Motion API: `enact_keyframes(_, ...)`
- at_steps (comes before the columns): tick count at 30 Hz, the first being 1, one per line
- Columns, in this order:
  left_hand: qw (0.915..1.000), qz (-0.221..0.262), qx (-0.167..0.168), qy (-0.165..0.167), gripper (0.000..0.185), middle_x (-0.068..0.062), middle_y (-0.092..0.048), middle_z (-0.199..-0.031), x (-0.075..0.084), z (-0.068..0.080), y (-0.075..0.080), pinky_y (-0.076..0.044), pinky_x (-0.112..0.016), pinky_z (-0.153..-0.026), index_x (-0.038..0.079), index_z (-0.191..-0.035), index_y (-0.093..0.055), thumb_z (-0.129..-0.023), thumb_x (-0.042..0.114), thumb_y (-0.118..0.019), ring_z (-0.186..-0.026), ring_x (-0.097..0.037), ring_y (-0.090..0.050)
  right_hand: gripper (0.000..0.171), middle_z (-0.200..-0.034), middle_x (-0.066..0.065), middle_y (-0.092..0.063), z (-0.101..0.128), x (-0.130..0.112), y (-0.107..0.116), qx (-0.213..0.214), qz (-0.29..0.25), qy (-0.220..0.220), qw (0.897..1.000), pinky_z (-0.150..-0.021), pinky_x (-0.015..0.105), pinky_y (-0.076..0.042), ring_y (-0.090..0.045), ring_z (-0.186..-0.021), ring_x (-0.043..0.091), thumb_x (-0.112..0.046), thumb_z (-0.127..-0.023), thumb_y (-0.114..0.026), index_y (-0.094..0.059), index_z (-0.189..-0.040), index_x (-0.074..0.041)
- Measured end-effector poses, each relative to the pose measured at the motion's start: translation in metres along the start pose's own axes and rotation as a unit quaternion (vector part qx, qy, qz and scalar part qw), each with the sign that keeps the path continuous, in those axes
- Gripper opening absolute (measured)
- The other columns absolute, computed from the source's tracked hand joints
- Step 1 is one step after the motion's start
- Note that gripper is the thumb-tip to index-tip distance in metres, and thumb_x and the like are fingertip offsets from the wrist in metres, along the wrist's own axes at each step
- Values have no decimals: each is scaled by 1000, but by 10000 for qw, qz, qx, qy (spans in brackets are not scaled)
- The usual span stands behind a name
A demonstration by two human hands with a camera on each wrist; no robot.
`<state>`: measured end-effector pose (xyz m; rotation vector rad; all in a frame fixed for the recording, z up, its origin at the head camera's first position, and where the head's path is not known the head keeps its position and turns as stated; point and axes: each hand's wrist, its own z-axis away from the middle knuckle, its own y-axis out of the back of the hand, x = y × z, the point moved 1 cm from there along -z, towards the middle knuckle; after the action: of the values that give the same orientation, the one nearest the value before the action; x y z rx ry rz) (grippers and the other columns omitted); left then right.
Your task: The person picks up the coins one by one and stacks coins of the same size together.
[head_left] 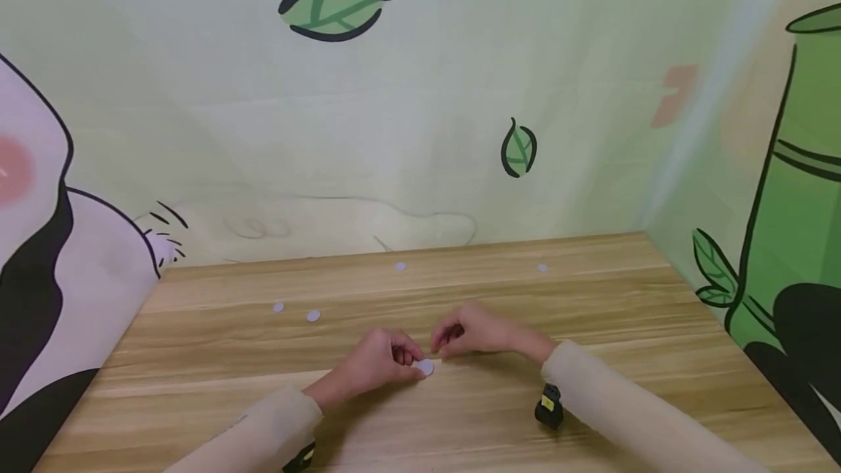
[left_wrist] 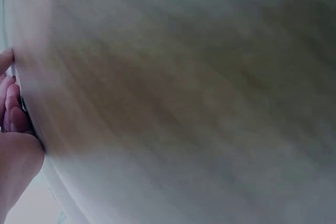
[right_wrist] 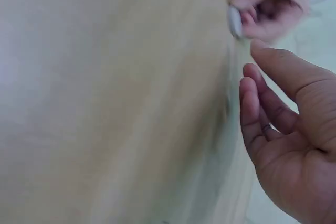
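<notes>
My left hand (head_left: 376, 362) pinches a small pale round disc (head_left: 427, 367) between thumb and fingers, low over the wooden table. In the right wrist view the same disc (right_wrist: 235, 22) shows nearly edge-on at the left hand's fingertips. Just to its right, my right hand (head_left: 478, 328) hovers with bent fingers. Its thumb and fingers (right_wrist: 251, 98) stand apart with nothing between them, close to the left hand. At the edge of the left wrist view only part of the left hand (left_wrist: 18, 153) appears, and the disc is hidden there.
Several similar pale discs lie on the wooden table (head_left: 624, 298): a disc (head_left: 279, 306) and another disc (head_left: 313, 316) at the left, one disc (head_left: 401, 266) at the back, one disc (head_left: 542, 268) at the back right. A printed cloth (head_left: 420, 108) hangs behind.
</notes>
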<state>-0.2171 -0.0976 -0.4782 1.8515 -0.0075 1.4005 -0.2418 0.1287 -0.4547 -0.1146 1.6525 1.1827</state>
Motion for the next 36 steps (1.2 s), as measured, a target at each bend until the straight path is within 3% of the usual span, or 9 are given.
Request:
enact_keyframes(4,10000,9,5,-98,14,5,-64,-74,-3,-1,1,-46,-18,-61,5,-88,-79,-78,9,-88,-68,-1,-55,20,-102,2,-75,-14,4,21,574,-123,-299,9978,-75,23,-52,-63,-87,7,-13,-96,-72,-75,-113,-5)
enact_keyframes(8,9998,-18,34,-183,13,5,-66,-74,-4,-3,2,-46,-18,-61,7,-89,-80,-79,10,-88,-68,-2,-55,25,-112,6,-74,-32,12,35,1293,-343,-675,9887,-81,29,-54,-64,-96,12,-17,-96,-72,-74,-119,-8)
enact_keyframes(13,9999,-111,48,-123,12,8,-65,-73,-6,-5,0,-45,-18,-61,10,-88,-81,-79,12,-89,-68,-1,-55,30,-113,2,-72,-53,24,39,1847,-503,-1155,9747,-89,36,-53,-63,-103,16,-22,-97,-72,-73,-125,-14)
enact_keyframes(16,9998,-114,68,-145,11,7,-64,-73,-9,-4,-2,-44,-18,-60,10,-87,-82,-78,11,-89,-67,-1,-55,30,-111,0,-73,-67,28,36,2100,-373,-1205,9695,-91,35,-52,-64,-105,17,-24,-96,-73,-74,-124,-15)
enact_keyframes(22,9997,-67,104,-207,11,8,-64,-71,-9,-3,-3,-44,-17,-59,10,-86,-82,-78,12,-89,-65,0,-54,32,-109,6,-73,-92,34,32,2503,-304,-1201,9602,-88,34,-53,-64,-103,21,-25,-95,-74,-74,-124,-11)
enact_keyframes(29,9998,-46,95,-176,12,8,-64,-72,-7,-1,-3,-45,-17,-60,10,-87,-82,-78,11,-89,-67,-1,-55,34,-119,11,-73,-103,50,34,2870,-497,-1545,9441,-100,40,-49,-65,-113,26,-22,-92,-77,-74,-123,-8)
enact_keyframes(36,9997,-79,156,-190,12,9,-64,-72,-8,0,-1,-45,-17,-61,10,-87,-82,-77,12,-90,-67,0,-55,34,-120,10,-73,-116,43,30,2866,-317,-1666,9429,-101,40,-49,-64,-115,27,-21,-91,-79,-74,-122,-8)
